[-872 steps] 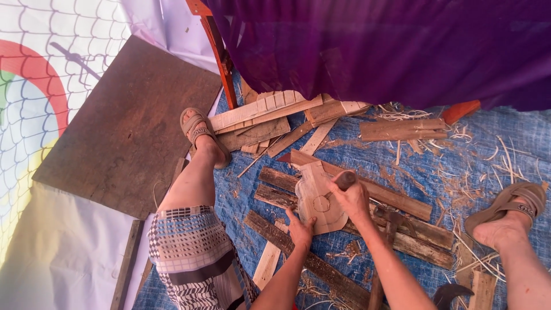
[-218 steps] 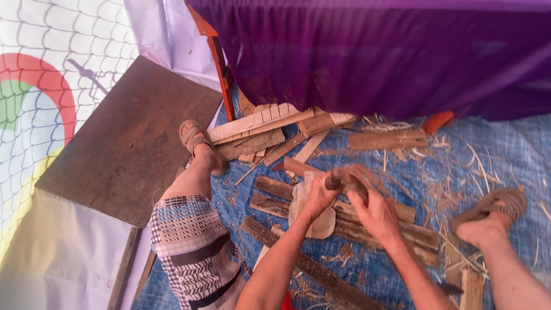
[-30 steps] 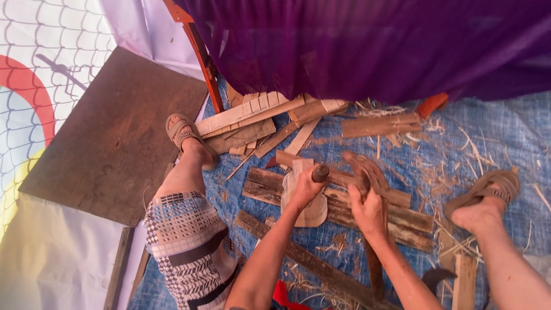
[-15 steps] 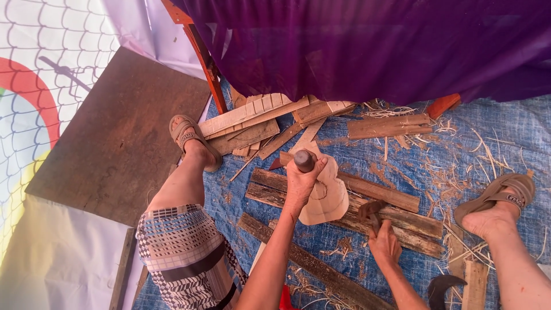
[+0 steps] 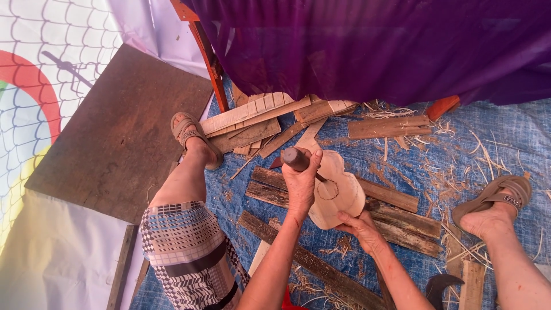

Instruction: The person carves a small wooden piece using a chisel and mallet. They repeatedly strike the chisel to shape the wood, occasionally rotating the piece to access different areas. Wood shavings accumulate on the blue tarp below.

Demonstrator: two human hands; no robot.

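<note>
Planks (image 5: 396, 221): lie under my fingers, on the blue tarp (image 5: 488, 149).
Carved blank (image 5: 336, 192): pale wood, between both my hands.
Left hand (image 5: 302, 181): my fingers wrap the chisel handle (image 5: 295, 158).
Right hand (image 5: 359, 225): my fingers clamp the blank's lower edge.

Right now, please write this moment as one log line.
left hand: grips chisel handle | right hand: steadies pale carved wood piece | base: planks

Lighting: bright, even daylight; your view stays sharp throughout, shadows soft, mild wide-angle bending at edges, no glare.
</note>
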